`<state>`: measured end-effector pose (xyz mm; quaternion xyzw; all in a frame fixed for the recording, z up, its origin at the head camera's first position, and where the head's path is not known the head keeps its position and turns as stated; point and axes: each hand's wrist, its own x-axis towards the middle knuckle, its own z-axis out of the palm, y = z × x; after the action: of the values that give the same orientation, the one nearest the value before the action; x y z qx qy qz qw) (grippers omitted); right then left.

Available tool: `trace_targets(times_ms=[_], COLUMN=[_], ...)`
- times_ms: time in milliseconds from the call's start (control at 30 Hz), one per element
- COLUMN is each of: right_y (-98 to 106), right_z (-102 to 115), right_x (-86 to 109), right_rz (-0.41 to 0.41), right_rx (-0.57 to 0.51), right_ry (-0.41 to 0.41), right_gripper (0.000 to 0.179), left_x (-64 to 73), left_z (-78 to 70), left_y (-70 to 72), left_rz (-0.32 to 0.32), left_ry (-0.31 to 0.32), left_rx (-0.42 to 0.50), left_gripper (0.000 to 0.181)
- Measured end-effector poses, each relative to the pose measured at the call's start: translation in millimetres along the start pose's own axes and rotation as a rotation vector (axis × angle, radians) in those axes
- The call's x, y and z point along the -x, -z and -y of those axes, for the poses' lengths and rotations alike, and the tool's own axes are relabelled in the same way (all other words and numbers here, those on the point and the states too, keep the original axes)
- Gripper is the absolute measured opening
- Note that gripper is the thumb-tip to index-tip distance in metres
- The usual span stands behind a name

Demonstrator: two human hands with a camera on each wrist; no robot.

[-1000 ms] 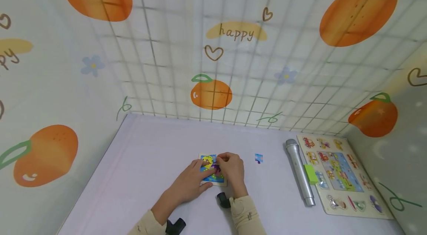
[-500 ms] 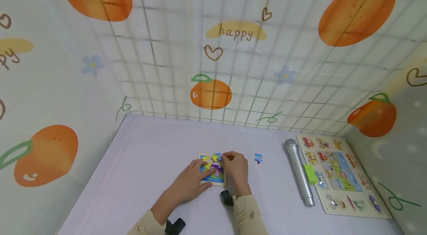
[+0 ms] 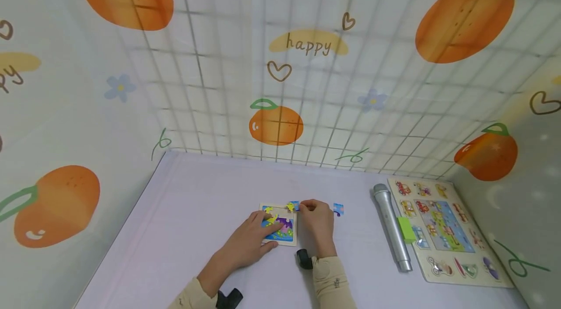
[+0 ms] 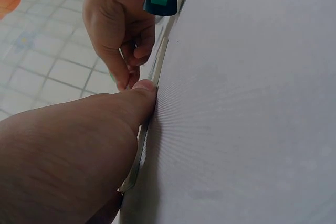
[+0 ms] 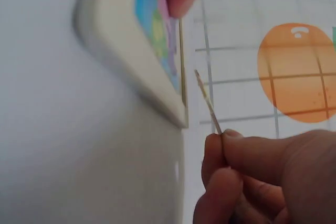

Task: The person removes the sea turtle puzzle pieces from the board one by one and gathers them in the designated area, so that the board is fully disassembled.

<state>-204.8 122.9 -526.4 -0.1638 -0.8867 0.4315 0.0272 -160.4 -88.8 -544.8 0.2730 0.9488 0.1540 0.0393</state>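
A small wooden jigsaw puzzle [image 3: 280, 211] with a pale frame lies on the white table, its upper part showing bare wood. My left hand [image 3: 246, 241] rests on it, fingers straight over the purple and yellow pieces, the thumb along the near edge. Just beyond the upper right corner, my right hand [image 3: 319, 222] pinches a blue and yellow puzzle piece [image 3: 292, 206] between thumb and fingers. In the right wrist view that puzzle piece [image 5: 209, 102] appears edge-on, apart from the frame [image 5: 113, 51]. Another blue puzzle piece [image 3: 338, 209] lies to the right of my right hand.
A silver microphone [image 3: 393, 228] and a lime-green block [image 3: 407, 229] lie to the right. Beside them is a large wooden picture board [image 3: 451, 270]. A fruit-patterned cloth wall [image 3: 236, 119] stands behind the table. Black wrist devices [image 3: 304, 259] sit at both sleeves.
My right hand has drawn the blue and yellow puzzle piece up and right, off the puzzle, uncovering bare wood. The left hand has stayed in place.
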Motion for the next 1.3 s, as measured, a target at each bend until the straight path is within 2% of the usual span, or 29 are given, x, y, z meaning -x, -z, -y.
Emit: trace_targets(times_ms=[533, 933, 1300], right_y=[24, 33, 41], right_z=[-10, -27, -33], right_x=[-8.6, -15.7, -17.9], right_rz=[-0.044, -0.090, -0.140], right_rx=[0.031, 0.078, 0.114], right_ry=[-0.042, -0.006, 0.008], right_gripper=[0.021, 0.021, 0.020], left_x=[1.3, 1.9, 1.9], left_z=[0.1, -0.8, -1.9], left_y=[-0.5, 1.1, 0.2], left_rz=[-0.021, -0.021, -0.032], left_ry=[0.003, -0.005, -0.009], left_rx=[-0.005, -0.002, 0.006], left_gripper=[0.052, 0.052, 0.052])
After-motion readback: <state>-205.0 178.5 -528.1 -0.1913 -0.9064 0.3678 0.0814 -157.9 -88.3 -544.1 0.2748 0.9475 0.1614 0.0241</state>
